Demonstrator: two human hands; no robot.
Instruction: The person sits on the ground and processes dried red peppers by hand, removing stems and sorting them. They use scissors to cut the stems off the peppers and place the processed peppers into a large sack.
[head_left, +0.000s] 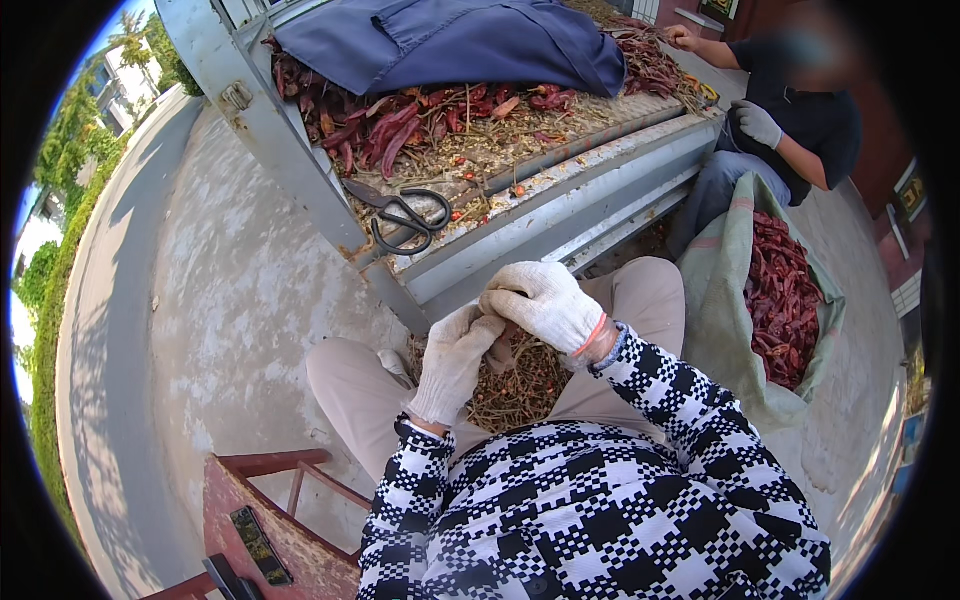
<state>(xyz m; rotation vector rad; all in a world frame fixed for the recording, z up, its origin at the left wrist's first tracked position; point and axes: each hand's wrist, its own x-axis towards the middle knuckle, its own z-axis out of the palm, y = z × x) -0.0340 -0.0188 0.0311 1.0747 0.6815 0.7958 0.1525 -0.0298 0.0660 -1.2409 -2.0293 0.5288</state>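
Observation:
My left hand (454, 364) and my right hand (546, 306), both in white knit work gloves, meet in front of my lap. Their fingers are bent and the fingertips press together. Something brownish hangs below them; whether it is a soiled glove fingertip or a dried pepper, I cannot tell. Beneath the hands, between my knees, lies a heap of dry stalks and stems (517, 386). Just ahead is a metal truck bed (547, 199) loaded with dried red chili peppers (390, 131). Black-handled scissors (401, 217) rest on its near left corner.
Blue cloth (465, 41) covers part of the peppers. To the right stands an open woven sack (712, 315) full of dried red chilies (784, 300). Behind it sits another person (795, 127) wearing a glove. A phone (260, 545) lies on a worn red wooden stool (307, 555) at lower left.

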